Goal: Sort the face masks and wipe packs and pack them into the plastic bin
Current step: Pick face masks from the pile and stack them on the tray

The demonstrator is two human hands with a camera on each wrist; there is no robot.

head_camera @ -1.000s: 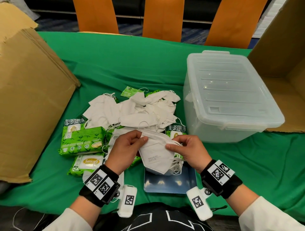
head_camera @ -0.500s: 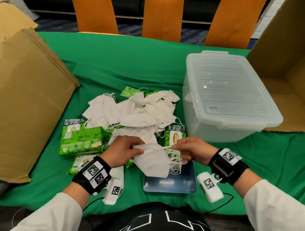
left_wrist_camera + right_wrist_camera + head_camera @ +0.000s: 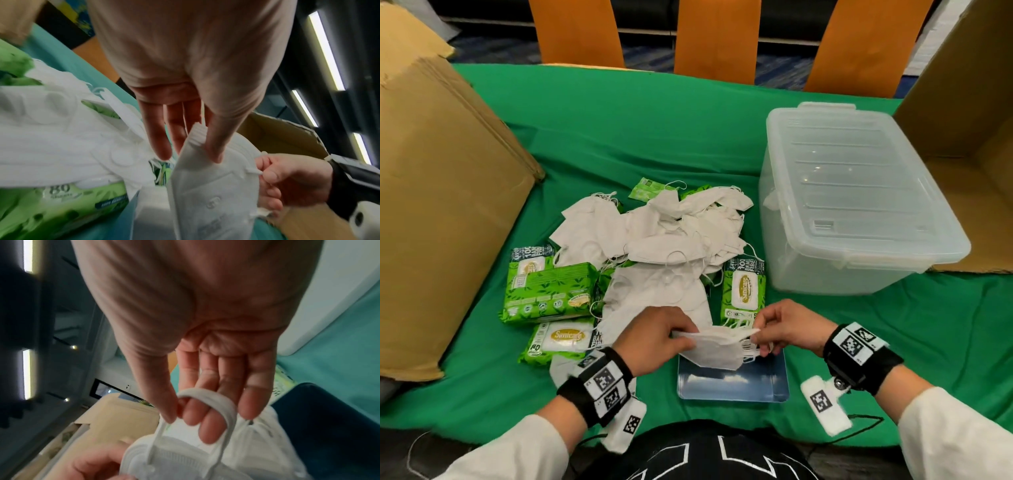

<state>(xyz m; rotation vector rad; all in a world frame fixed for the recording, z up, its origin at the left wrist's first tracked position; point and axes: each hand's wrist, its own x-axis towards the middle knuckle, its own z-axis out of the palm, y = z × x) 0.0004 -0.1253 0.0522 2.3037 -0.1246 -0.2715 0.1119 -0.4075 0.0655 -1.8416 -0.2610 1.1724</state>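
From my head the scene is bright and evenly lit, with soft, faint shadows. Small glints sit on the plastic bin [image 3: 859,192] lid, and the blue tray [image 3: 732,380] mirrors the light above. Straight edges bow toward the corners. Both my wrist views are smeared and soft, my palms blown up close; ceiling light strips [image 3: 327,48] flare white.

Green-clothed table [image 3: 654,130]: mask pile [image 3: 661,233], wipe packs [image 3: 548,291], lidded bin [image 3: 859,198], blue tray [image 3: 732,383], cardboard boxes [image 3: 441,212].
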